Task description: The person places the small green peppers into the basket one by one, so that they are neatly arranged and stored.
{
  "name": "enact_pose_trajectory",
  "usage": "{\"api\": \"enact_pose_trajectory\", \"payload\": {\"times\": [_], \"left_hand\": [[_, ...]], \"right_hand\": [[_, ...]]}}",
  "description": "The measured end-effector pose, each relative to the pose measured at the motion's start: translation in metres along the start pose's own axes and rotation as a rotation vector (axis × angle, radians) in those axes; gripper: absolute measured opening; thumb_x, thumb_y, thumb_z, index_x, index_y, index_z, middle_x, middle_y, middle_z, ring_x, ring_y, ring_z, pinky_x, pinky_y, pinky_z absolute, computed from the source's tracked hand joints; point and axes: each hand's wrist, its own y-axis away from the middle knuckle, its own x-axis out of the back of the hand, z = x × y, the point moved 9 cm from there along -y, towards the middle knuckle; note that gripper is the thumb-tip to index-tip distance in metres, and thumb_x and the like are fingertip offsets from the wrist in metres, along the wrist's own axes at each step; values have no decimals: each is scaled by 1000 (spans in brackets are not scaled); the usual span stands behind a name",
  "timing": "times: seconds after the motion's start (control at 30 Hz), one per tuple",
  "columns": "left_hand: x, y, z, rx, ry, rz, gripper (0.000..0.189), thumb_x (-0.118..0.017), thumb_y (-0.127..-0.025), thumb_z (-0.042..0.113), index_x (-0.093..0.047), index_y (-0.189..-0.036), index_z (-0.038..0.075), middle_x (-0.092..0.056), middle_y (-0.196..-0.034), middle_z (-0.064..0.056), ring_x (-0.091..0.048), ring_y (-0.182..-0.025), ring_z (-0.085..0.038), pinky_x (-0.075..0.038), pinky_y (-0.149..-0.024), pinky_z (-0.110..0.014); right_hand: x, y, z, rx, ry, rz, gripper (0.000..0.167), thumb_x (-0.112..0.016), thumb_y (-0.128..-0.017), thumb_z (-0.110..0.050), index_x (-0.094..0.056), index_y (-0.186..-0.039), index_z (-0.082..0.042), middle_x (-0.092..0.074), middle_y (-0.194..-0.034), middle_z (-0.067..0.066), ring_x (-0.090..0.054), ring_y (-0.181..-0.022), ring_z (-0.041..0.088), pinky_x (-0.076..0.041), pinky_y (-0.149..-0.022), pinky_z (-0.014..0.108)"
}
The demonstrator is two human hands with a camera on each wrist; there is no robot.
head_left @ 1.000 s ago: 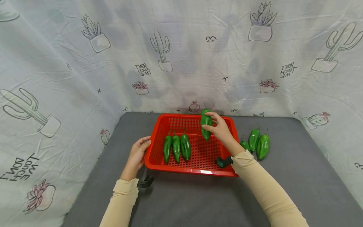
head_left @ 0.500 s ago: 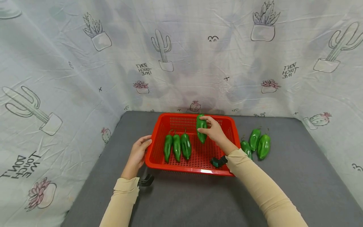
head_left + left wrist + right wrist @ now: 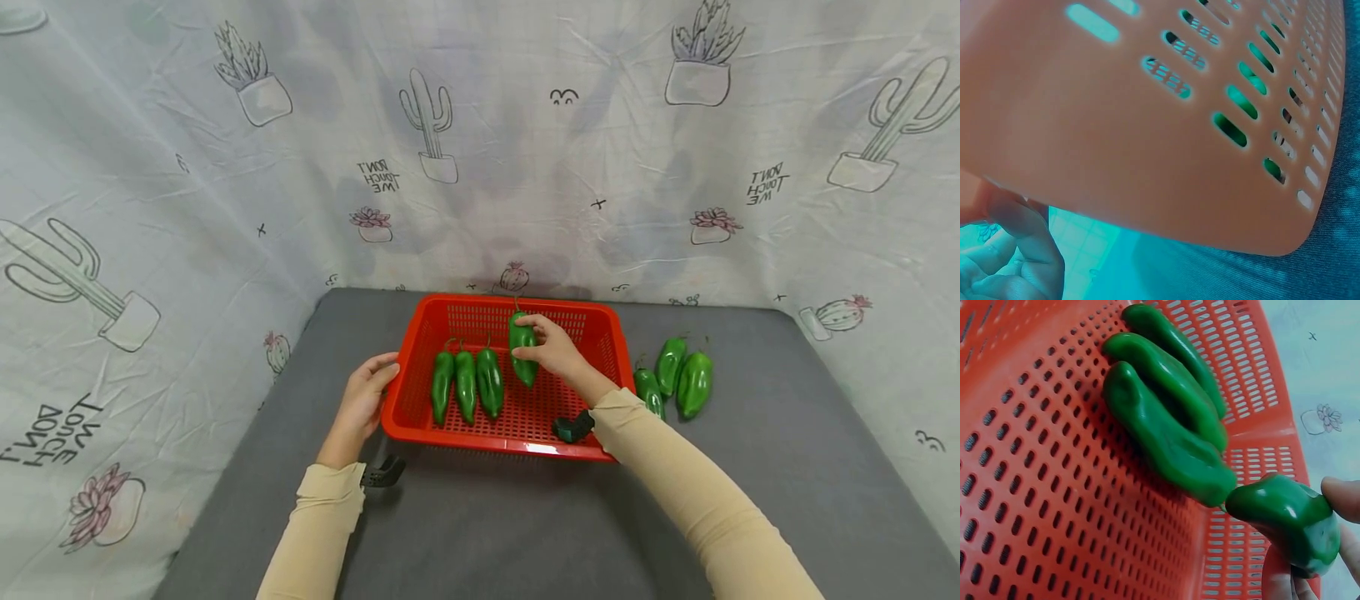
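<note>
A red perforated basket [image 3: 450, 435] stands on the grey table, and three green peppers [image 3: 466, 385] lie side by side in its left half. My right hand [image 3: 553, 350] pinches another green pepper [image 3: 522, 354] between thumb and fingers over the basket, just right of that row. In the right wrist view the held pepper [image 3: 1291, 519] shows close up, its tip near the row. My left hand [image 3: 367, 396] grips the basket's left rim, thumb on top. The left wrist view shows the curled fingers [image 3: 1029, 250] under the basket's edge, partly hidden by its wall.
Three more green peppers [image 3: 693, 385] lie on the table right of the basket, one partly behind the right sleeve. A patterned cloth [image 3: 487, 167] hangs behind the table and along its sides. Each wrist wears a black camera band [image 3: 382, 472].
My right hand has carried its pepper left and lower, toward the row in the basket. The left hand has kept its grip on the rim.
</note>
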Motion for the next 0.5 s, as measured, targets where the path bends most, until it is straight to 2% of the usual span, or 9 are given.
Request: {"api": "enact_pose_trajectory", "payload": {"times": [0.27, 0.5], "left_hand": [[-1, 0, 0, 4, -24, -6, 39, -50, -98, 12, -43, -134, -1, -62, -99, 1, -65, -82, -12, -56, -72, -27], [0, 0, -2, 10, -20, 3, 38, -50, -98, 12, -44, -134, 0, -62, -98, 2, -65, -81, -11, -56, -71, -26]], "right_hand": [[-6, -1, 4, -6, 21, -21, 50, -71, -84, -6, -48, -127, -14, -49, -130, 18, -54, -112, 32, -52, -82, 41], [-12, 1, 4, 39, 87, -71, 49, -70, -83, -2, -43, -124, -8, -53, -122, 20, -56, -104, 31, -51, -77, 36]]}}
